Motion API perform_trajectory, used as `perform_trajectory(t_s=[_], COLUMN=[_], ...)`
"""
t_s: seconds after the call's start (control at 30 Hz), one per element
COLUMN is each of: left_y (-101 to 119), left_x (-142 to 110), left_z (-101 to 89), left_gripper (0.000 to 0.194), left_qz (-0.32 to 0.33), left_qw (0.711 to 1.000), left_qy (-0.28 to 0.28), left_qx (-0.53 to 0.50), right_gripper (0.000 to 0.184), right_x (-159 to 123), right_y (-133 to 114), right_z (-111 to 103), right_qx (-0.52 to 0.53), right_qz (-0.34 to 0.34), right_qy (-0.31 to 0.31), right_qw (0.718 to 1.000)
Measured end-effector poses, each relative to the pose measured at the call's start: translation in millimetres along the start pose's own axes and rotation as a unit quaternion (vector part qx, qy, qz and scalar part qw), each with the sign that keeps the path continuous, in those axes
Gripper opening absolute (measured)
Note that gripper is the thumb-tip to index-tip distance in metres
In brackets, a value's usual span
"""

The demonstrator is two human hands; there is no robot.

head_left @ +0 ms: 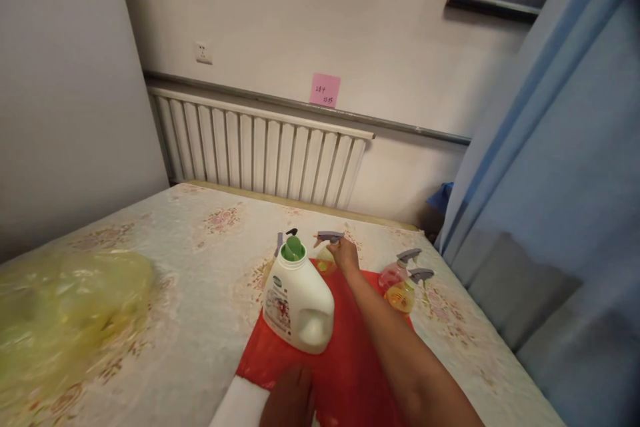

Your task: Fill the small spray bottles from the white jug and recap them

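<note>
My right hand [346,255] reaches forward and is closed around the neck of a spray bottle [326,260] with a grey trigger head and a little yellow liquid. At the lower edge, my left hand [291,399] lies low over a red sheet [345,353], fingers stretched forward and close together, partly cut off. Beside it is something white [241,403]. Between the hands stands a large white detergent jug [299,307] with a green inner spout and a handle. Another bottle is mostly hidden behind the jug, with a grey part and a black tip showing.
To the right stand a pink spray bottle [393,275] and a yellow one [400,297]. A translucent yellow plastic bag [75,307] lies left on the flowered tablecloth [195,320]. Behind are a radiator [260,147] and a wall; a blue curtain [560,200] hangs right.
</note>
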State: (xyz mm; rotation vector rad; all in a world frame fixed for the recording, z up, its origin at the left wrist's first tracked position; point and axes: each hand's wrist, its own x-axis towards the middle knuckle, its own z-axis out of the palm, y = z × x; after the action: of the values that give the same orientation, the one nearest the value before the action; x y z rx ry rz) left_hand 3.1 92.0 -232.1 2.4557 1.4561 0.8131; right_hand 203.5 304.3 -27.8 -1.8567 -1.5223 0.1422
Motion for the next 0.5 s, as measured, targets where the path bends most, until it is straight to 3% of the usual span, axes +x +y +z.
perform_trajectory(t_s=[0.23,0.5], left_y=[21,31], left_x=[9,12], left_z=[-34.4,-49.8], left_gripper=[0.028,0.027], left_qz=[-0.003,-0.014], left_qw=[1.000,0.999], left_qy=[-0.005,-0.036], left_qx=[-0.014,-0.014], right_gripper=[0.021,0.028], right_x=[-40,-147], right_y=[21,35], right_z=[-69,-134], right_qx=[-0.004,0.029], right_qz=[0.030,0.056], right_qy=[0.032,0.053], right_qw=[0.999,0.997])
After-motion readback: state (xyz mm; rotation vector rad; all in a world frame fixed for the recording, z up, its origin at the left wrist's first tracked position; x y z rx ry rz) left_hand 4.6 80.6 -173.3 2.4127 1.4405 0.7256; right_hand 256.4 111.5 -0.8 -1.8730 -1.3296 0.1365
